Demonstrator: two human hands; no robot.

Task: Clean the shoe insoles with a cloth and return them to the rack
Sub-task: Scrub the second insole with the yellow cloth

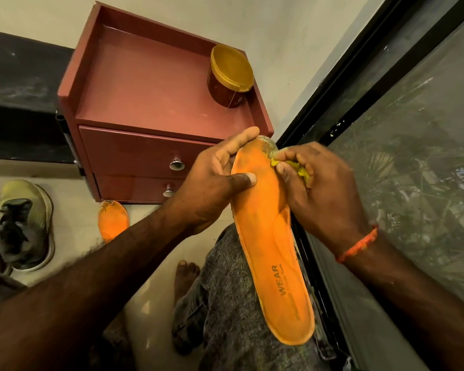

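1. Wiping the toe end of the long orange foam insole (pixel 268 245) right now; we hold it up over our lap, heel end toward us, toe end near the corner of the red-brown wooden two-drawer cabinet (pixel 145 103).
2. Left hand (pixel 214 178) grips the insole's forefoot: thumb pressed on the top face, fingers curled behind the edge.
3. Right hand (pixel 314 183) is curled round a small bunched yellow cloth (pixel 292 167), pressing it against the grimy grey patch at the toe.
4. Second orange insole (pixel 113 220) lies on the floor just in front of the cabinet, next to the pale green sneakers (pixel 24 223).
5. Risks, as we judge them: the foam folds or slips under scrubbing pressure since only one end is gripped; the worn toe edge could tear; the tiny cloth may just smear dirt.
6. No rack is clearly visible, so the return spot is uncertain.
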